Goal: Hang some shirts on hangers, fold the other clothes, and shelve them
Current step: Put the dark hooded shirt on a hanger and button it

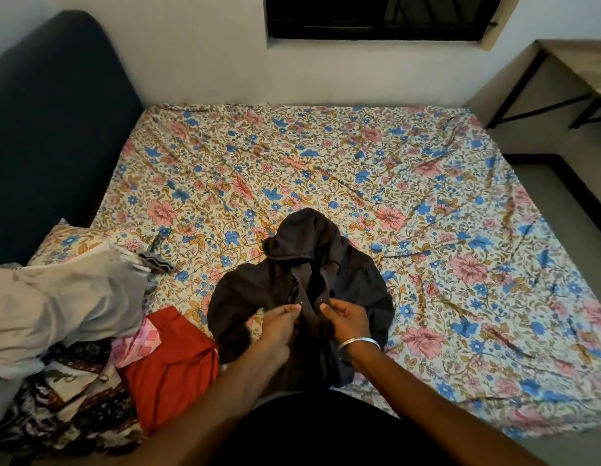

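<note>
Both my hands are working low in the frame's centre, left hand [281,319] and right hand [344,317] each pinching a front edge of the dark hooded jacket [302,280] lying on the bed [426,183], likely drawing its snaps together before folding.

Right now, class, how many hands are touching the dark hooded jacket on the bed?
2. The left hand pinches one front edge of the dark hooded jacket; the right hand, with a bangle at its wrist, pinches the other edge beside it.
</note>
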Tool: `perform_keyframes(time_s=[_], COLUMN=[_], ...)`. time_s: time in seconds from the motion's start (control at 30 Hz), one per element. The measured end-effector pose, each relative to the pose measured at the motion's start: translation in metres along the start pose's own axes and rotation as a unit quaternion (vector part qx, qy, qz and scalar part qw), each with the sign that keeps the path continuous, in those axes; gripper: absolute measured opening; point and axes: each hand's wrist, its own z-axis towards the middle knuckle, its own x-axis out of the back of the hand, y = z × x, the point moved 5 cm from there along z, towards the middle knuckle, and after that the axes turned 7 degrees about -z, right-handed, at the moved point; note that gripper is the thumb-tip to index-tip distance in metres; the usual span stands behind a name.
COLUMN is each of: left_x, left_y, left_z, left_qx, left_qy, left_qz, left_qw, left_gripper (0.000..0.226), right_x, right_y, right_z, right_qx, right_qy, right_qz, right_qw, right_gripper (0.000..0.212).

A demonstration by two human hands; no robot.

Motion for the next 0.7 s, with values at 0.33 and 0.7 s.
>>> perform_keyframes(time_s=[0.33, 0.7], left_x=[-0.004, 0.009], left_y=[0.02, 0.017], left_z=[-0.018, -0.025], left_qx=[-0.243, -0.341], left_qy=[0.022, 0.009], left_qz=[0.24, 0.234], left_qw=[0.939, 0.91], left_gripper=[0.008, 0.038], right_x=[0.0, -0.004], right_y=[-0.024, -0.03], right_z=[-0.019, -0.028], right_qx=[0.113, 0.14], right_qy=[0.039, 0.034], right_qz=[-0.258, -0.268], right_qw=[0.959, 0.953], right_gripper=[0.03, 0.028])
